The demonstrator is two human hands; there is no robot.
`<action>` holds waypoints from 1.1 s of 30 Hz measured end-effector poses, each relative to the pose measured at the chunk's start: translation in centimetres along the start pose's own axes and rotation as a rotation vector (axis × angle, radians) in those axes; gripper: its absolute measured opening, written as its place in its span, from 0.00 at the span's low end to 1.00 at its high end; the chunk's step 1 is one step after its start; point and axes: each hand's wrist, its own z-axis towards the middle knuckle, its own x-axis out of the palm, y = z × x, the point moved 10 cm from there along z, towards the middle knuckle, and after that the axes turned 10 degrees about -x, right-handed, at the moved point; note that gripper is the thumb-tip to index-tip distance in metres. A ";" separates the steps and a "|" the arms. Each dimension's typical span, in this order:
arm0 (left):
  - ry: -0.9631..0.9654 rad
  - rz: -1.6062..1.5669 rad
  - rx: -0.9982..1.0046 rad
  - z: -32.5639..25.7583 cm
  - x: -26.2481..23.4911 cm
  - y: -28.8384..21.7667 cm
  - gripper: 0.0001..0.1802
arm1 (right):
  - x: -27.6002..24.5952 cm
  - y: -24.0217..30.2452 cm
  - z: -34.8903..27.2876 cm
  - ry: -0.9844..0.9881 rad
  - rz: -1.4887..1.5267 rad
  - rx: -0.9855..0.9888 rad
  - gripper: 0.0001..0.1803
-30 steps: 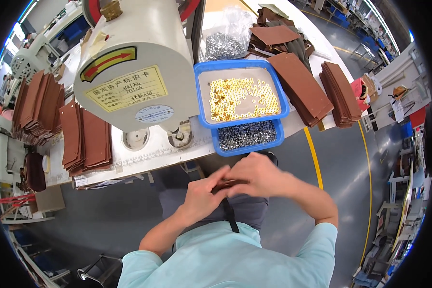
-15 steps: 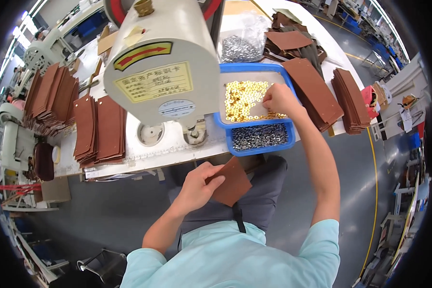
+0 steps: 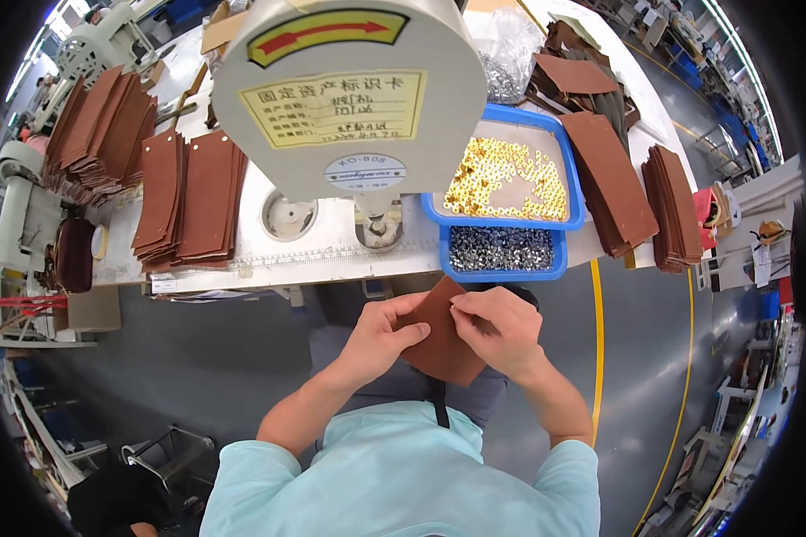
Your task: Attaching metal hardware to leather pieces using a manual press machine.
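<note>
Leather panel [image 3: 443, 331] is slanting over my lap [image 3: 336, 327] near the tabletop [image 3: 313, 258] edge, a corner pointing tabletop-ward, long axis running back rightward; left fingers [image 3: 410, 335] are gripping it, right fingers [image 3: 479, 305] pinching narrowly at its right edge, on what I cannot tell.

Yellow lines [image 3: 597, 358] and crowded edges

Two of them cross the grey floor [image 3: 242, 385] right of the bench [image 3: 331, 242]. Toward the left rim, a dark maroon rounded case [image 3: 73, 255] sits beside a pale ring-shaped roll [image 3: 100, 243], with a white machine [image 3: 22, 192] near both. Lower down are a brown cardboard box [image 3: 94, 309] and, just beside it, some red bars [image 3: 27, 309]. A metal frame [image 3: 168, 456] stands at lower left. On the right is a bright red item [image 3: 705, 215], its kind unclear. A light strip [image 3: 734, 54] curves along the upper right rim.
</note>
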 end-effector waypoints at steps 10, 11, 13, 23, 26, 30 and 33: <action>0.037 0.090 0.029 -0.1 1.2 0.1 0.25 | -1.1 0.2 -1.0 -0.066 0.056 0.096 0.13; 0.034 0.090 0.021 -0.1 1.3 0.2 0.24 | -1.2 0.2 -1.1 -0.066 0.052 0.097 0.13; 0.018 0.138 0.063 -0.3 1.5 -0.3 0.23 | -0.9 -1.0 -1.4 -0.034 0.158 0.209 0.14; -0.252 0.658 0.336 -0.2 0.1 -2.0 0.14 | 1.1 -6.0 -3.0 0.241 0.306 0.497 0.07; -0.313 0.853 0.677 -1.4 1.6 -3.8 0.12 | -1.7 -9.1 -1.4 0.165 -0.299 0.304 0.09; -0.276 1.036 1.039 -3.5 3.9 -4.7 0.12 | -0.6 -10.5 -1.4 0.226 -0.347 0.208 0.09; -0.265 1.133 1.202 -4.9 4.8 -4.4 0.14 | 0.0 -10.5 -1.4 0.241 -0.385 0.151 0.08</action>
